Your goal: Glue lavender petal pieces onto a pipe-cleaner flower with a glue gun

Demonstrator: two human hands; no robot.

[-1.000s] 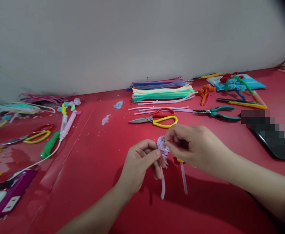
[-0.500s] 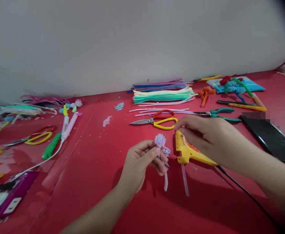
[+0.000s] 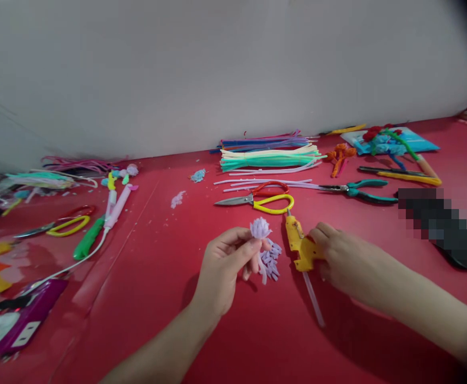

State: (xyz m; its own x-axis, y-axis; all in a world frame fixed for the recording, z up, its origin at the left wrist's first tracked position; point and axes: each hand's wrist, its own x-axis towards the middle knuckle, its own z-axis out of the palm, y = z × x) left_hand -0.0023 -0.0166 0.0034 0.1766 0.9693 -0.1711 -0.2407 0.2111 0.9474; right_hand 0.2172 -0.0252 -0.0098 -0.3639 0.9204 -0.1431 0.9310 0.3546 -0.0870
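Between the thumb and fingers of my left hand (image 3: 227,258) is a lilac pipe-cleaner flower (image 3: 260,228), its petals upward and its stem hanging below. A small heap of cut lilac pipe-cleaner pieces (image 3: 272,262) lies on the table just behind those fingers. My right hand (image 3: 333,253) is wrapped round the handle of a yellow hot glue gun (image 3: 297,240). The gun's nozzle points away from me, near the scissors' yellow handle, and a clear glue stick (image 3: 314,301) sticks out of its rear.
Red-and-yellow scissors (image 3: 253,199), green-handled pliers (image 3: 357,190) and bundled pipe cleaners (image 3: 271,158) lie behind my hands. At right is a dark, partly blurred phone (image 3: 449,229). Leftward are a second pair of scissors (image 3: 71,225), a pink curling-iron-like tool (image 3: 117,205) and a purple box (image 3: 29,320).
My right hand has come down from above the glue gun's front to its handle, and the gun has turned slightly. The left hand has tilted the flower, uncovering the cut pieces.
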